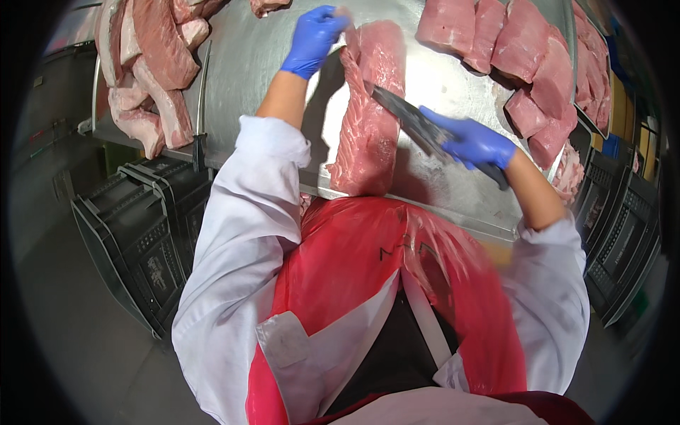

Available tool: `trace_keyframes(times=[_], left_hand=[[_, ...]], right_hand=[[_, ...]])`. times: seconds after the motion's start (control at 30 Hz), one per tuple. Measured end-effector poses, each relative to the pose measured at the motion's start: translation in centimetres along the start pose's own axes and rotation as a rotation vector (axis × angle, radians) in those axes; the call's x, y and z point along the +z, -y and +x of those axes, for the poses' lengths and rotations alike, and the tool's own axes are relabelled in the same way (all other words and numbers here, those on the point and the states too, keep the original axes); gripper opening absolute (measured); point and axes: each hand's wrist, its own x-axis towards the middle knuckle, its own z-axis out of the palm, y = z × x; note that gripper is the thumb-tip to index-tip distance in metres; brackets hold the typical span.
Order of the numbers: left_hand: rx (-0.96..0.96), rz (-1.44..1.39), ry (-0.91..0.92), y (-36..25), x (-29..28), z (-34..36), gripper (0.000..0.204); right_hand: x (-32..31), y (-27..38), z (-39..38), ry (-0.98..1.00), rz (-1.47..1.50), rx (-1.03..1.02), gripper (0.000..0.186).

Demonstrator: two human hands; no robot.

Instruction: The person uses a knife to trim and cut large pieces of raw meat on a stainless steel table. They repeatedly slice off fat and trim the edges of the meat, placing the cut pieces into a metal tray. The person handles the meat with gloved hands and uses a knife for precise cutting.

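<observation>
A long pink pork loin [382,117] lies lengthwise on the metal worktable in front of me. Along its left side a ragged strip of meat [347,85] runs beside the main piece. My left hand [314,42], in a blue glove, is closed on the far end of this strip and pulls it up. In my right hand [471,140], also blue-gloved, is a knife [411,117] with a dark handle. Its blade points far and left, and the tip touches or nearly touches the loin where the strip joins it; exact contact is unclear.
Larger pale, fatty cuts [145,64] are heaped at the far left, beside a thin steel rod [205,85]. Several trimmed loin pieces [520,42] lie at the far right. Black plastic crates [134,234] stand left of the table [248,42], and more crates [616,234] at right.
</observation>
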Motion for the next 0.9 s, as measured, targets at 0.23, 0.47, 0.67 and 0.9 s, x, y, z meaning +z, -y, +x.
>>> trace_keyframes(times=[0.23, 0.47, 0.67, 0.9], left_hand=[[-0.578, 1.146, 0.121, 0.4, -10.8, -6.7, 0.042], [-0.116, 1.233, 0.441, 4.4, -1.8, -8.3, 0.050], [0.219, 1.375, 0.337, -0.5, -1.7, -9.0, 0.044], [0.406, 1.348, 0.240, -8.4, 0.3, -12.7, 0.038]], right_hand=[[0.0, -2.0, -3.0, -0.316, 0.298, -0.023, 0.078], [3.0, 1.0, 11.9, -0.600, 0.379, -0.336, 0.076], [4.7, 1.6, 12.6, -0.029, 0.014, -0.261, 0.080], [8.5, 2.5, 11.5, 0.007, 0.130, -0.123, 0.083]])
